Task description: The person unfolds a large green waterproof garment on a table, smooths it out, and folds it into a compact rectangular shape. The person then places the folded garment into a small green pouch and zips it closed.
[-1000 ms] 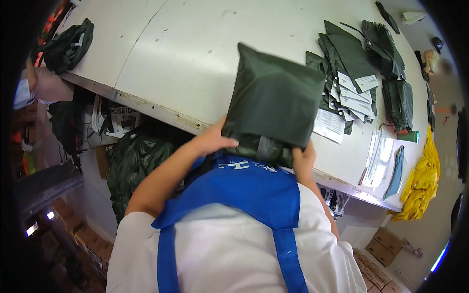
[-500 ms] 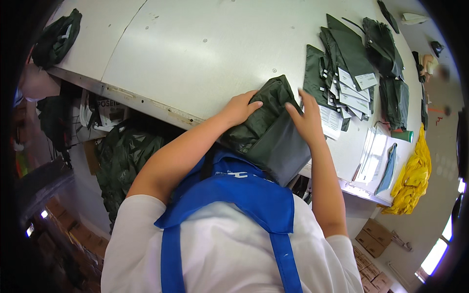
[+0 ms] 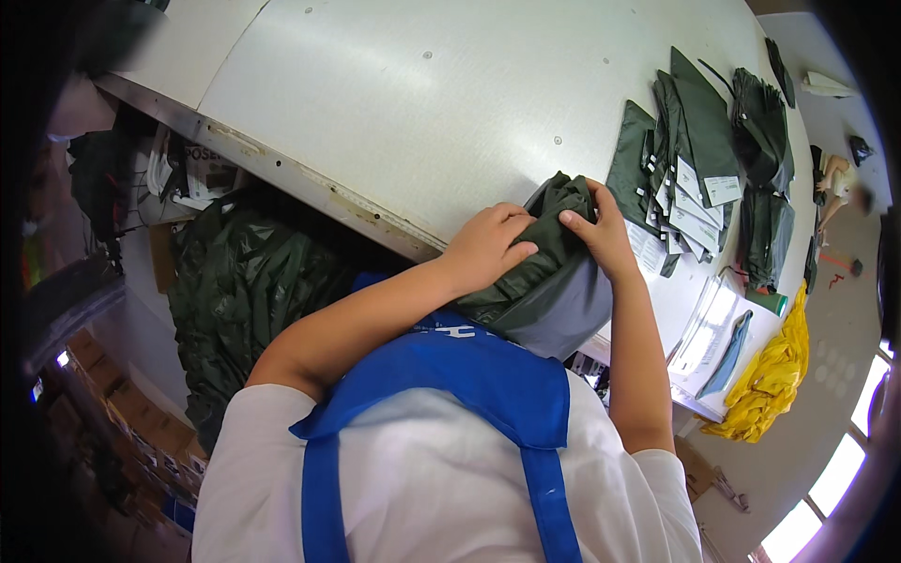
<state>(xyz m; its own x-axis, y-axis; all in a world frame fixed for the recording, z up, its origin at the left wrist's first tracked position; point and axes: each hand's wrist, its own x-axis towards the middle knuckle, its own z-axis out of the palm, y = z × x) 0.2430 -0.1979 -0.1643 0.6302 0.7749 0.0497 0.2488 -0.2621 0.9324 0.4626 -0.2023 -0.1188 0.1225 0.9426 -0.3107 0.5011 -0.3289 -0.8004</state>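
A folded bundle of dark green, shiny fabric lies over the table's near edge against my apron, with a smoother grey-green panel along its lower right side. My left hand presses on the bundle's left side, fingers curled into the fabric and thumb lying on top. At the upper right corner my right hand grips the fabric, thumb in front and fingers round the far side. The top end is bunched between the two hands. What kind of article the fabric is cannot be told.
On the white table, flat green pouches with white labels lie to the right. Beyond are dark folded bundles, papers and yellow fabric. Green fabric hangs below the edge at left. Another person is far right.
My right hand has closed on the bundle's upper corner, where before it was spread beside it. My left hand has shifted down, and the top has become more bunched. The view has turned slightly.
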